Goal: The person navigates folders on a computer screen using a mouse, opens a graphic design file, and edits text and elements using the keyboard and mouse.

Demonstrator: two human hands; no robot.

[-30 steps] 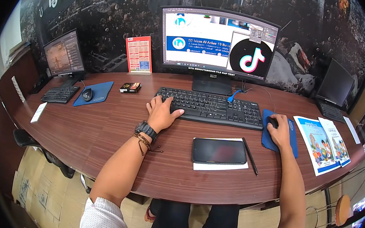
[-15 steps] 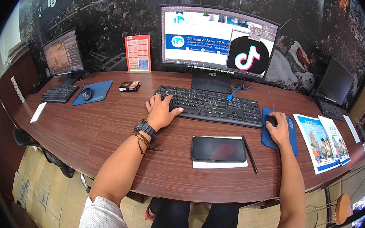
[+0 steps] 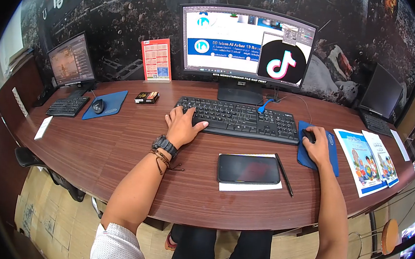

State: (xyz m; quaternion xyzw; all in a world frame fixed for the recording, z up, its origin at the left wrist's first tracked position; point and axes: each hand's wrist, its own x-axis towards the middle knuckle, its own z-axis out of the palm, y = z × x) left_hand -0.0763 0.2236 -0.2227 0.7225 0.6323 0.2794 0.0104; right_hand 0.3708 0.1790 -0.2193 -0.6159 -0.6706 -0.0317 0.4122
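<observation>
My left hand [image 3: 184, 126] rests on the left end of a black keyboard [image 3: 238, 118], fingers spread over its keys and thumb near the lower edge. My right hand [image 3: 317, 145] is wrapped over a small black computer mouse [image 3: 308, 136], partly hidden under the fingers, on a blue mouse pad [image 3: 332, 162]. Behind the keyboard a monitor [image 3: 223, 64] displays a blue-and-white banner design and a black circle with a music-note logo. Below the keyboard a dark smartphone [image 3: 248, 169] lies on white paper, with a black pen [image 3: 284, 174] beside it.
Printed booklets [image 3: 360, 165] lie right of the mouse pad. A red desk calendar [image 3: 156, 60] and a small dark box [image 3: 147, 97] stand left of the monitor. A second mouse [image 3: 98, 105], another keyboard [image 3: 68, 106] and a screen [image 3: 72, 61] are at the far left.
</observation>
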